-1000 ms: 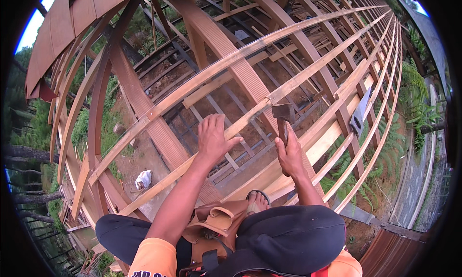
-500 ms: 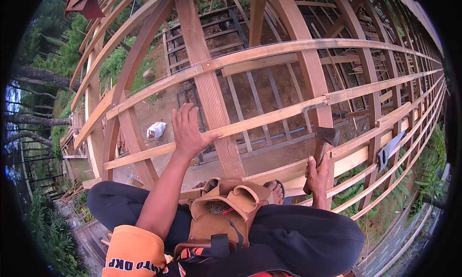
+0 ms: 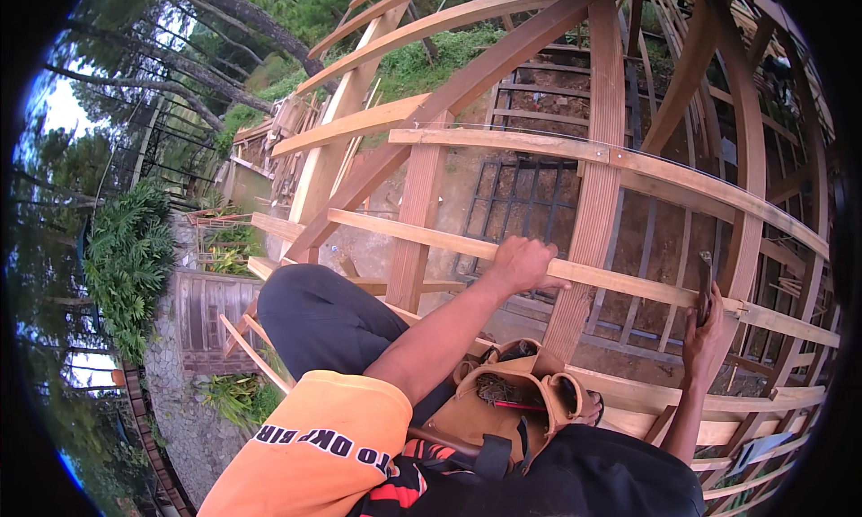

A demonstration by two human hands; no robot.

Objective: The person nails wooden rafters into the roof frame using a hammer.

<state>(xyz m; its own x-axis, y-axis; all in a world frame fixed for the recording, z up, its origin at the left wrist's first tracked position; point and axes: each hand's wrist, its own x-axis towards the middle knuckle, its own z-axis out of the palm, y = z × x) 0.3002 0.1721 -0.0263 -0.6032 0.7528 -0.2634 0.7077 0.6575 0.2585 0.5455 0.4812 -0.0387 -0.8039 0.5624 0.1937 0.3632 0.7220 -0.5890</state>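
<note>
My left hand point(image 3: 523, 265) is closed over a long wooden batten point(image 3: 422, 237), its fingers curled across the top edge just left of a wide rafter point(image 3: 594, 194). To the right, my right hand point(image 3: 703, 333) grips a hammer point(image 3: 704, 283) by its handle, head up, in front of the same batten. The hammer's head is seen nearly end-on. Between my legs sits a brown leather tool pouch point(image 3: 503, 400) with what look like nails and a thin red item inside.
Another batten point(image 3: 503, 142) crosses the rafters higher up. Through the gaps, bare ground with dark metal frames point(image 3: 525, 198) shows far below. A slanting dark beam point(image 3: 503, 59) rises at the left, near a wooden deck point(image 3: 211, 315) and trees. More battens run off right.
The view has swung left. My left hand has gone from spread fingers on the batten to a closed grip around it. My right hand still holds the hammer upright.
</note>
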